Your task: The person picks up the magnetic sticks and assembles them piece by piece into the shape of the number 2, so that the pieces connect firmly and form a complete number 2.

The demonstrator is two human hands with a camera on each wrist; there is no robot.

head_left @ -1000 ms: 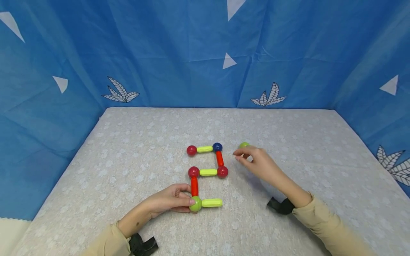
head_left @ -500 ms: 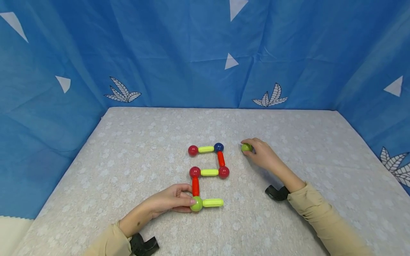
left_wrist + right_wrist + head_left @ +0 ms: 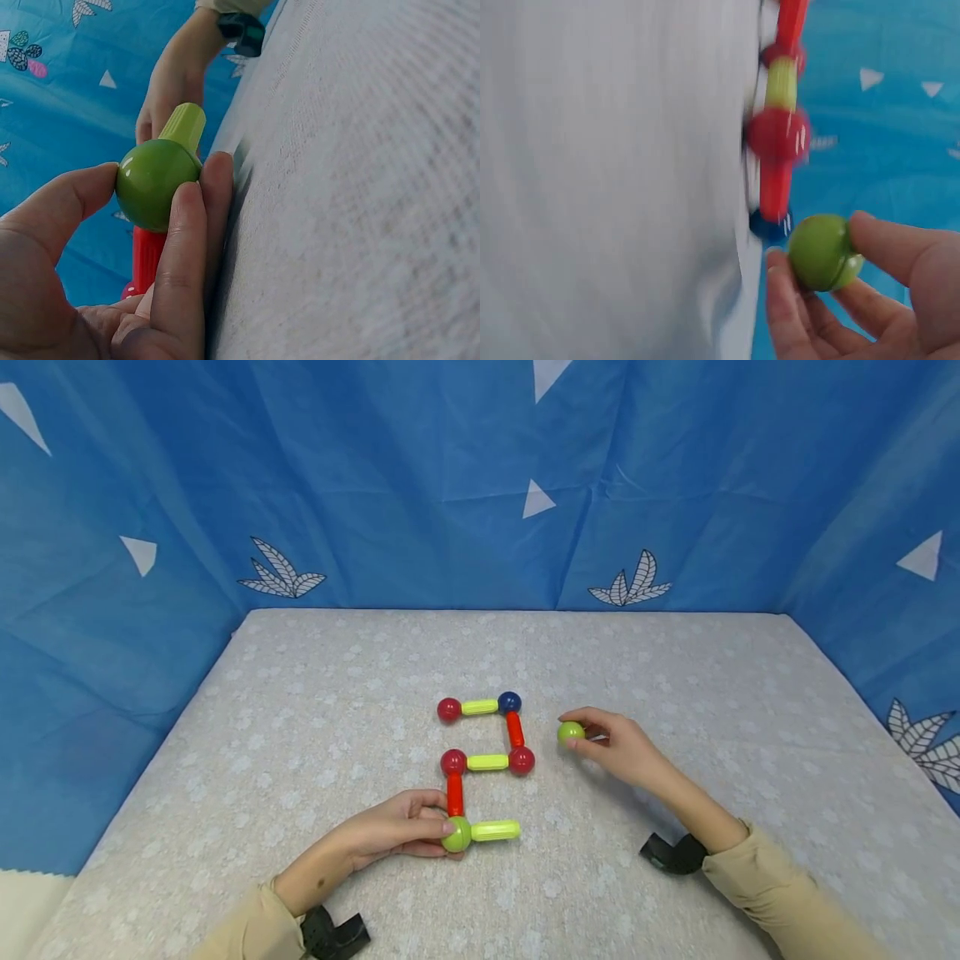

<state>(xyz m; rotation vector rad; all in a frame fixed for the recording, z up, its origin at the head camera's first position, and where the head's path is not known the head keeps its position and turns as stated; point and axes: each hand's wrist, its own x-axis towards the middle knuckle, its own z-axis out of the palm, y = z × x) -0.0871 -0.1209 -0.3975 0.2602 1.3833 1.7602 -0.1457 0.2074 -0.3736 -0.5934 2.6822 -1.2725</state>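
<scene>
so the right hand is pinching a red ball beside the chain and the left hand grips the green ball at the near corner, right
Not quite: the ball pinched by the right hand is green, not red, as the head and right wrist views show. The rest holds: it is beside the chain, and the left hand grips the green ball at the near corner.

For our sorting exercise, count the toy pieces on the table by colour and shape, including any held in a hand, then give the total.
Red balls: 3
Blue ball: 1
Green balls: 2, one gripped by the left hand, one pinched by the right hand
Yellow-green rods: 3
Red rods: 2
Total: 11
</scene>
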